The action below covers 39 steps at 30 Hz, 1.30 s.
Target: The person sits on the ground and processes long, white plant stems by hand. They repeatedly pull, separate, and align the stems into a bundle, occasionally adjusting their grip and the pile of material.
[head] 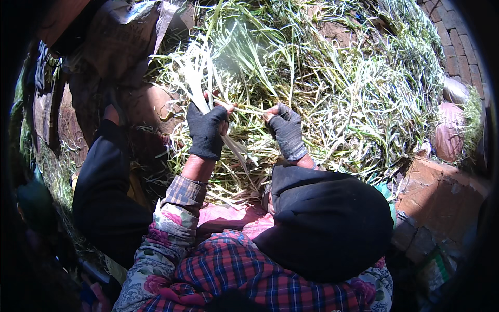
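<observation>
My left hand [207,128], in a black fingerless glove, is closed around a bunch of long pale green-white plant stalks [198,84]. The stalks fan out above the fist, and their lower ends [237,150] come out below it. My right hand [286,126], in a greyish, worn fingerless glove, pinches the end of a thin strand [249,110] between thumb and finger. That strand runs taut-looking across to the fingers of the left hand. Both hands are above a broad heap of loose plant stalks and peelings [351,105]. Glare washes out part of the bunch.
Pink cloth or sacking [234,218] lies between my dark-clothed knees [327,226]. Torn cardboard [432,195] is at the right, with a pink bag [449,130] beyond it. Brick paving [460,50] borders the heap at upper right. Brown sacking [117,43] stands at upper left.
</observation>
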Tool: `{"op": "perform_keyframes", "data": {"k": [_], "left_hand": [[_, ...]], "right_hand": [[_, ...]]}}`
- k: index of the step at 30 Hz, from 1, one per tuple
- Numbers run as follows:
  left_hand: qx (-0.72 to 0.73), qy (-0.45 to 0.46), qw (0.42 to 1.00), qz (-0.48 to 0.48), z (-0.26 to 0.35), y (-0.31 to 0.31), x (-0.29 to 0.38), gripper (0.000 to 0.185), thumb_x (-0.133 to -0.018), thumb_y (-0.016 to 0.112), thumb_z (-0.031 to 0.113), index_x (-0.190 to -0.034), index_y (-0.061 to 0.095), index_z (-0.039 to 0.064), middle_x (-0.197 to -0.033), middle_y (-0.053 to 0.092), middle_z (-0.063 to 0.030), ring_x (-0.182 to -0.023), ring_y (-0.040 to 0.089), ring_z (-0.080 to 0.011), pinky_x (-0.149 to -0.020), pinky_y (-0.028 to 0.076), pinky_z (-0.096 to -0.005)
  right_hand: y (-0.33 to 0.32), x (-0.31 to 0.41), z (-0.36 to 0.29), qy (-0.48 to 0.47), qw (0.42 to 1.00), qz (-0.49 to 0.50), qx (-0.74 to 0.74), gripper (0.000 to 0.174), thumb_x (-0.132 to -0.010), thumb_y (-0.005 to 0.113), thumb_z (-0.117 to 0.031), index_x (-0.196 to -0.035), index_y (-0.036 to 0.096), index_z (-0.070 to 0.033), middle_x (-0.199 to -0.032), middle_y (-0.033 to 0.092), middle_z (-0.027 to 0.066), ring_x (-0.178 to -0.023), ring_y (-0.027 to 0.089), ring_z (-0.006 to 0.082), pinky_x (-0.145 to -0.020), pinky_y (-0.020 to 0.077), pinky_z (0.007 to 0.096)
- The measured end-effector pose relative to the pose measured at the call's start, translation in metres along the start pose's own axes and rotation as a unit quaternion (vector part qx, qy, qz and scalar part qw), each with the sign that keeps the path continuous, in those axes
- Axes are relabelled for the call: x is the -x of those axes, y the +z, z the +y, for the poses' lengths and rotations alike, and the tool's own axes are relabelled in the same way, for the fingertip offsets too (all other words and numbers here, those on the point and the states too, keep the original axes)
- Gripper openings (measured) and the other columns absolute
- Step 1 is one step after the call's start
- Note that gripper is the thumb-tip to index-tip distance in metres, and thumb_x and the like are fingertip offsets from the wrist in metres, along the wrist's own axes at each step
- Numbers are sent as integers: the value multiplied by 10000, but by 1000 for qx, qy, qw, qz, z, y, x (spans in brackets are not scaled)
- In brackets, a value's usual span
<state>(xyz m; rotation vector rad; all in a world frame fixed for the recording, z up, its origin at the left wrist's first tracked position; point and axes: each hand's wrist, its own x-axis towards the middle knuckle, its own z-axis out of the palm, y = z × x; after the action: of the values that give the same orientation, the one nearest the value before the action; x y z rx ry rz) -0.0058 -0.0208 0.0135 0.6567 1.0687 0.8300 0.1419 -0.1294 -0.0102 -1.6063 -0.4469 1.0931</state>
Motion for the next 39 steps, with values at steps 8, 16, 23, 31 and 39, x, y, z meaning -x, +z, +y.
{"op": "perform_keyframes", "data": {"k": [8,16,23,31,39], "left_hand": [[-62,34,997,24,-10,-10,-10,390,-681,659,-48,-1050,552,18,-654,563,-43,-407,443,-88,-373,346,-217],[-9,30,999,28,16,-30,-22,84,-747,586,-33,-791,543,25,-553,483,-12,-364,338,-76,-348,294,-238],[35,65,997,14,37,-50,-34,305,-751,596,-32,-1019,517,88,-644,483,24,-416,349,-61,-377,304,-213],[2,24,1000,-14,26,-24,-20,192,-769,604,7,-930,521,72,-652,509,-2,-425,355,-63,-379,308,-209],[16,78,997,10,35,-59,-40,65,-767,574,-14,-804,542,28,-619,554,-43,-397,359,-68,-373,309,-213]], "right_hand": [[-4,-3,9,-37,998,48,-11,88,-867,604,-98,-789,569,-77,-649,512,-49,-535,437,33,-490,371,196],[-61,-1,59,25,981,155,113,98,-838,597,-78,-774,528,-52,-637,483,-20,-594,415,62,-538,376,236],[-209,12,51,127,822,181,525,208,-764,625,-160,-918,592,-23,-702,618,132,-660,615,230,-643,482,370],[-8,-4,-29,-231,924,-163,257,650,-731,726,-129,-1304,428,-61,-1158,577,142,-1054,585,261,-920,462,340],[-42,-3,35,-96,843,-162,505,166,-842,564,-150,-983,637,-102,-904,634,184,-824,614,356,-722,486,400]]}}
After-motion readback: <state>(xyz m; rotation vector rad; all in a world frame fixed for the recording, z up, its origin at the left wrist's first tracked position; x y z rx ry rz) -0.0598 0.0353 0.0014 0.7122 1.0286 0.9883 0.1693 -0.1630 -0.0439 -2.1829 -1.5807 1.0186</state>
